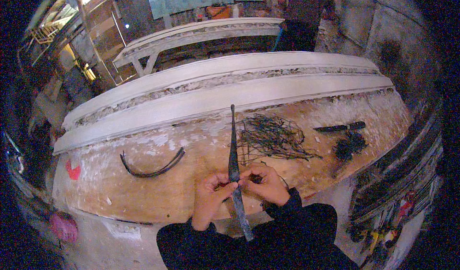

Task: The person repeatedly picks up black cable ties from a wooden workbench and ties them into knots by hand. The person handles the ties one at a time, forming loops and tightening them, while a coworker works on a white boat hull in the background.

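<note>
A long, dark, tapered rod (233,150) with a small knob at its far tip stands between my hands, pointing away from me. Its broader, greyish end reaches back toward my body. My left hand (211,191) is closed, thumb and fingers pinching the rod's middle from the left. From the right, my right hand (262,183) pinches at the same spot, its fingertips against the rod; any thin strand between the fingers is too small to make out. Just beyond my right hand lies a loose tangle of black strands (270,135).
A curved bundle of black strips (152,172) and a red scrap (73,169) lie left on the worn wooden table (143,203). At right are a black knife (339,127) and a dark fibre tuft (349,145). White ledges (215,100) line the far side. A person (306,16) stands beyond.
</note>
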`<state>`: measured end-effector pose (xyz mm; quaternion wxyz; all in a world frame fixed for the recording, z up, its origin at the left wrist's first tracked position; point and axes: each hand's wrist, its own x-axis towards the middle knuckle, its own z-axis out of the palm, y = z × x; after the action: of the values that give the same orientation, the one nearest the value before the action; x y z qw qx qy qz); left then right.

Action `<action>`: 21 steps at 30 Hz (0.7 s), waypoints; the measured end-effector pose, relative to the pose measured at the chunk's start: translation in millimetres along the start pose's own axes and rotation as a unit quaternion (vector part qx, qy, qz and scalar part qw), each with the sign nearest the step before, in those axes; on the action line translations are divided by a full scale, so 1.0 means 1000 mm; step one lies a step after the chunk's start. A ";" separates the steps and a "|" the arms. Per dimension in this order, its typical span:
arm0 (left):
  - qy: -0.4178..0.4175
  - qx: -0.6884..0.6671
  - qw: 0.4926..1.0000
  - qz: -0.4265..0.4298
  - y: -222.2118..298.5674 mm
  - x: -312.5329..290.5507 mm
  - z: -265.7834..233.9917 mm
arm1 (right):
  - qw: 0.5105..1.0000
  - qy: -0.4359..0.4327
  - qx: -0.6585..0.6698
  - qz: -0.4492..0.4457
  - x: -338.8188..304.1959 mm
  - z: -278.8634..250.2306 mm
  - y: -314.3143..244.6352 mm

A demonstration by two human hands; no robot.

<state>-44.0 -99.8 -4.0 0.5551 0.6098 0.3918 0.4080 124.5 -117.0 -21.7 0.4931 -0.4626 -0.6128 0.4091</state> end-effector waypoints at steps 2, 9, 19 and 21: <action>0.004 -0.018 0.999 -0.031 0.001 -0.002 0.000 | 1.000 0.002 0.000 0.003 0.000 -0.001 0.000; 0.002 -0.008 0.999 -0.041 -0.005 -0.001 -0.001 | 0.999 0.000 0.027 -0.032 0.002 0.002 0.001; 0.030 0.075 0.992 0.098 -0.018 0.004 0.006 | 0.991 0.043 -0.098 -0.077 0.003 0.005 -0.003; 0.003 0.112 0.984 0.139 -0.020 0.006 0.006 | 0.989 0.052 -0.109 -0.089 0.003 0.005 -0.004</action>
<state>-36.9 -94.7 -23.7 0.4205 0.7152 0.3480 0.4365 118.6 -115.4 -18.5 0.5054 -0.4781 -0.6656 0.2702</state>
